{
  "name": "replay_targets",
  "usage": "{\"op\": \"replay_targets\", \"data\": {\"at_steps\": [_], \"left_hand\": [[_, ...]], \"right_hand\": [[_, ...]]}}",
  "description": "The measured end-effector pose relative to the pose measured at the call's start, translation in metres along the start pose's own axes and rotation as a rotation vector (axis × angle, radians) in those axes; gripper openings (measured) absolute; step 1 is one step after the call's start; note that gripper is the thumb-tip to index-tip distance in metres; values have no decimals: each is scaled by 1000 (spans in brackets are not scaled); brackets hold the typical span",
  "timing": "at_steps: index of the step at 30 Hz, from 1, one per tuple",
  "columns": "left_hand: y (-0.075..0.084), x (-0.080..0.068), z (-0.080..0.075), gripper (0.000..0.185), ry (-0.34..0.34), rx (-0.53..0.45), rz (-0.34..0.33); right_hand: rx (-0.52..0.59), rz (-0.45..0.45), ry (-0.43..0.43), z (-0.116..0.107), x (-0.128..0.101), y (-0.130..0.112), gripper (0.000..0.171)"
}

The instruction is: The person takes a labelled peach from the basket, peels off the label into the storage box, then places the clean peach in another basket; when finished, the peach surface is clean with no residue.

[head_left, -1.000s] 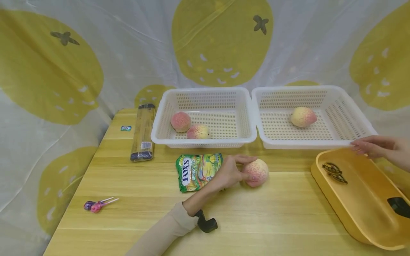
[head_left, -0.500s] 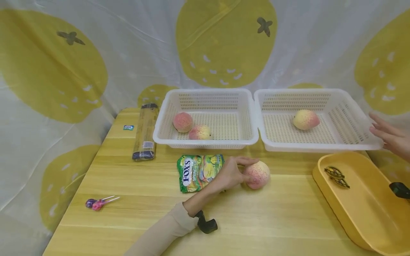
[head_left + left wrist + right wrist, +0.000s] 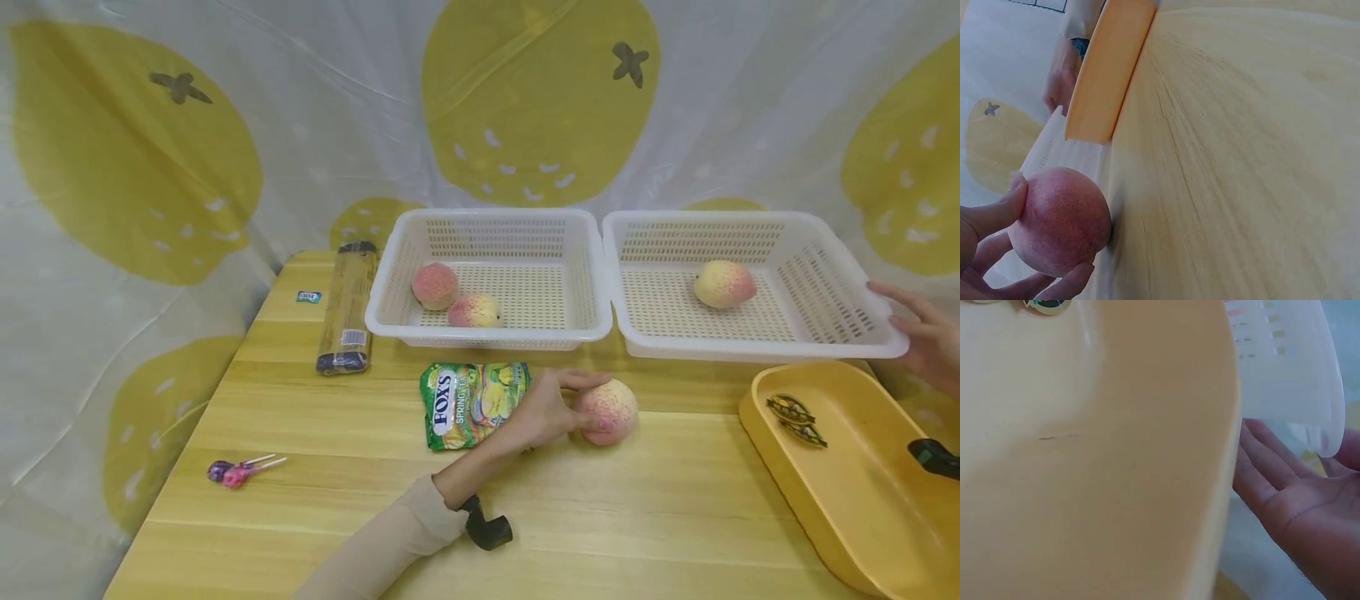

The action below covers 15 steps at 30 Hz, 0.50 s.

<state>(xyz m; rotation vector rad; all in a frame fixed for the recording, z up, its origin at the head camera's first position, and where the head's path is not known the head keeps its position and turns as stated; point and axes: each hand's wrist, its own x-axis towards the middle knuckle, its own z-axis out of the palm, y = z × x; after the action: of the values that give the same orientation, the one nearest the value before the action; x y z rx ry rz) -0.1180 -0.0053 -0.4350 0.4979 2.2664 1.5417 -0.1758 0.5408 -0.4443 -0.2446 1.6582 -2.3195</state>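
From the head view, the left hand [image 3: 543, 410] grips a round pink-and-yellow peach [image 3: 607, 411] mid-tabletop [image 3: 637, 508], near the back edge; lifting seems next. The left wrist view shows fingers [image 3: 994, 209] curled round it. The right wrist view shows the right hand [image 3: 1297, 506] flat and empty beside the white plastic basket [image 3: 1291, 369].

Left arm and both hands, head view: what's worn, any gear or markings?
The left arm wears a beige long sleeve to the wrist, where a small black camera unit is strapped on. The left hand is bare. The right hand is bare too, no glove or ring visible; its sleeve is out of frame.
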Motion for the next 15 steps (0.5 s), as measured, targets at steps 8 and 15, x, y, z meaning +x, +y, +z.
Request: {"op": "replay_targets", "data": {"at_steps": [8,15], "left_hand": [[10,3,2,59,-47,22,103],[53,31,-4,60,-48,-11,347]], "right_hand": [[168,-32,-93,2,-1,5,56],[244,-37,-119,3,-1,8,56]]}}
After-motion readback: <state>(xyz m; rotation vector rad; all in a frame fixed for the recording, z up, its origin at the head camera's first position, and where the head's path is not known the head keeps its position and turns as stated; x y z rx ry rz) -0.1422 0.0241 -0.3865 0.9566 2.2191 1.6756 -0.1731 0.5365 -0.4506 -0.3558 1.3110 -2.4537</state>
